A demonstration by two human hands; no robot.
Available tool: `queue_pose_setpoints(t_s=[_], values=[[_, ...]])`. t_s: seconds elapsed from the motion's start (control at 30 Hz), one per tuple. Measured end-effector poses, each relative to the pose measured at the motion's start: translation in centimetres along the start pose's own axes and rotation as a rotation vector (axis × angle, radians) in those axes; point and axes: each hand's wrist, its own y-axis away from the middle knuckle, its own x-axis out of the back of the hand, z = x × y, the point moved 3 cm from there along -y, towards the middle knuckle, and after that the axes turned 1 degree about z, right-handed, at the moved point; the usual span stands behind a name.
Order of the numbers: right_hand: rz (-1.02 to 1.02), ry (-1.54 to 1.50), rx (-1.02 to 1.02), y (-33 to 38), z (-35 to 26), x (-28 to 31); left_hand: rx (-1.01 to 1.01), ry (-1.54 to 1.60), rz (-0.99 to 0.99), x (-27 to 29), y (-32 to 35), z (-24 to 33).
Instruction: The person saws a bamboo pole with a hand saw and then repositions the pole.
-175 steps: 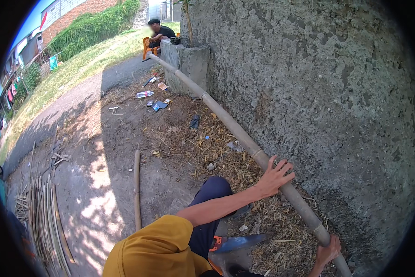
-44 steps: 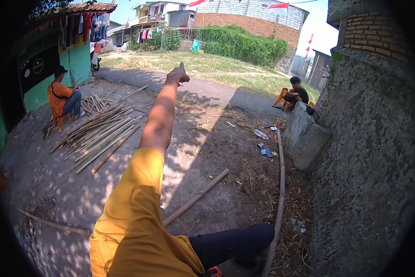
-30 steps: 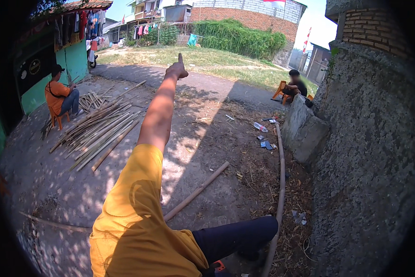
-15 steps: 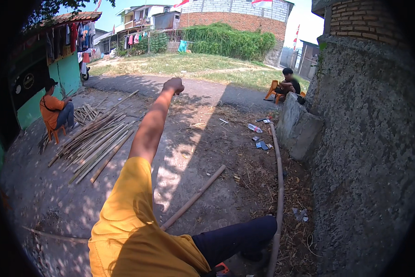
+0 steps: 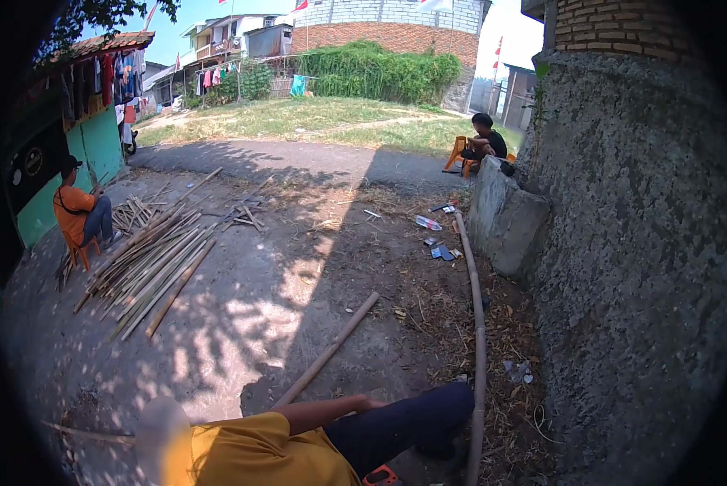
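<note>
Neither of my own hands shows. Close by at the lower edge is another person in a yellow shirt (image 5: 250,449) and dark trousers, with a blurred head. That person's bare arm (image 5: 323,411) lies toward the raised thigh, and the hand's fingers are mostly hidden there. Just beyond, a short bamboo pole (image 5: 327,352) rests slantwise on the ground. To the right of the knee, a long bamboo pole (image 5: 480,340) runs away along the wall. Part of an orange plastic thing (image 5: 381,475) peeks out below the leg.
A pile of bamboo strips (image 5: 149,271) lies at left beside a seated person in orange (image 5: 76,202). Another person in black (image 5: 489,142) sits far right behind a concrete block (image 5: 501,215). A rough wall (image 5: 631,267) bounds the right; a plastic bottle (image 5: 428,223) lies near it.
The person in yellow has lowered the arm that was stretched forward, bringing the hand down to the thigh. The view has shifted slightly to the right.
</note>
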Motion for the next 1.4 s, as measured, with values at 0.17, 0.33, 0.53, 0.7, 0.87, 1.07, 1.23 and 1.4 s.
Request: queue_pose_setpoints(t_s=[0.17, 0.33, 0.53, 0.7, 0.87, 1.07, 1.23, 1.4], values=[[0.001, 0.023, -0.059, 0.6, 2.7, 0.5, 0.462, 0.568, 0.085, -1.0, -0.3, 2.4], [0.004, 0.015, -0.084, 0.7, 4.5, 0.3, 0.593, 0.841, 0.175, -3.1, 1.7, 9.2], [0.017, -0.013, -0.121, 2.4, 8.2, -0.9, 0.522, 0.803, 0.244, -5.4, 4.8, 18.3], [0.091, -0.097, -0.170, 5.4, 18.2, -5.0, 0.528, 0.474, 0.354, -4.1, 3.0, 16.6], [0.274, -0.173, -0.320, 6.1, 23.7, -5.7, 0.033, -0.034, 0.630, -2.9, -3.0, 27.4], [0.152, -0.044, -0.441, 6.5, 16.0, 1.2, -0.513, -0.790, 0.599, -9.1, -11.3, 42.9], [0.248, 0.112, -0.416, 9.2, 14.9, 3.9, -0.545, -0.975, -0.250, -19.2, -19.0, 44.8], [0.264, 0.244, -0.574, 10.1, 14.8, 2.8, -0.524, -1.141, -0.588, -25.7, -22.3, 40.8]])
